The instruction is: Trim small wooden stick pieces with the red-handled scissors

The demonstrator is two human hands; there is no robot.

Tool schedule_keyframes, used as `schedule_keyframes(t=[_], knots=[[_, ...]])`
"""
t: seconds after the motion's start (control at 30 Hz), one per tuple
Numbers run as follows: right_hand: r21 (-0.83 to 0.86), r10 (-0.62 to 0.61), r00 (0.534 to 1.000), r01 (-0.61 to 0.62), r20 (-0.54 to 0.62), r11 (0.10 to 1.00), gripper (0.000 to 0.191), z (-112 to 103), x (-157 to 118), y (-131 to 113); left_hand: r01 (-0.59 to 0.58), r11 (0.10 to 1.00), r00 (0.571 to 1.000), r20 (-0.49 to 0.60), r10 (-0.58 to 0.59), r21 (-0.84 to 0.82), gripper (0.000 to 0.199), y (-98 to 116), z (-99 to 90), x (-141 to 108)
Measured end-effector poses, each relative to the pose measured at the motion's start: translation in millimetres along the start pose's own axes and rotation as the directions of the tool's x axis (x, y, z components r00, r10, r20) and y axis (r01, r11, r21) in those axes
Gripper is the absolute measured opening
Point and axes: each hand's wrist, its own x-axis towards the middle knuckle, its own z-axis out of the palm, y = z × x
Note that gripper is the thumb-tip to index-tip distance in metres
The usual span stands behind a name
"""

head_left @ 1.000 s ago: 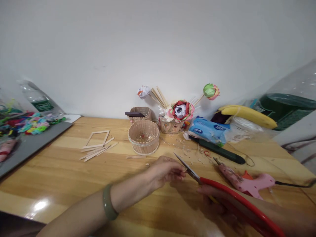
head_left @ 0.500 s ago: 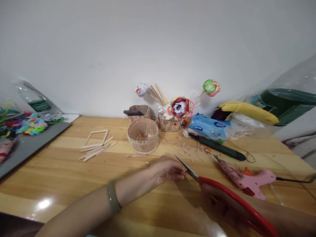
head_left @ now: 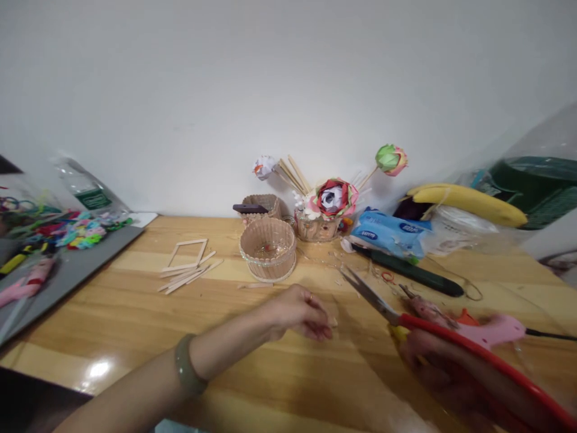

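Observation:
My left hand point(head_left: 303, 314) is over the middle of the wooden table, its fingers pinched together on a small pale wood piece point(head_left: 333, 323) whose tip shows at the fingertips. A green bangle point(head_left: 189, 365) circles that wrist. At the lower right, my right hand point(head_left: 444, 367), partly blurred, grips large red-handled scissors point(head_left: 473, 343). Their blades are slightly parted and point up and left, apart from my left hand. Behind my left hand stands a round basket of wooden sticks point(head_left: 268, 251). To its left, loose sticks point(head_left: 187, 278) lie beside a square stick frame point(head_left: 199, 254).
Paper flowers point(head_left: 333, 198) stand in a decorated pot at the back. On the right are a blue wipes pack point(head_left: 387, 231), bananas point(head_left: 473, 203), a dark green tool point(head_left: 415, 273) and a pink glue gun point(head_left: 491, 331). A grey board point(head_left: 67, 264) holds colourful pieces at left.
The scissors in my right hand have moved right, away from my left hand, and their blades have parted. My left hand sits slightly lower. The view has shifted a little left.

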Motion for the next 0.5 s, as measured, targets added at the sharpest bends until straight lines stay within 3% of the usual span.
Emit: schedule_keyframes(t=[0.1,0.23,0.33,0.5], knots=[[0.054,0.032,0.999,-0.032,0.006,0.998,0.051,-4.6,-0.8,-7.1,-0.146,0.973,0.981,-0.101,0.166,0.18,0.009,2.8,-1.6,-8.0],[0.049,-0.195,0.979,0.198,-0.052,0.979,0.036,-1.8,-2.0,-10.8,-0.255,0.921,0.926,-0.201,0.32,0.294,0.009,6.1,7.2,1.7],[0.011,-0.321,0.946,0.321,-0.045,0.947,0.032,-4.1,-4.2,-11.6,-0.279,0.871,0.89,-0.231,0.392,0.404,0.018,6.5,14.1,18.9],[-0.019,-0.405,0.914,0.405,-0.028,0.914,0.031,-19.2,-5.0,-14.7,-0.318,0.729,0.831,-0.192,0.523,0.606,0.017,10.8,15.3,35.8]])
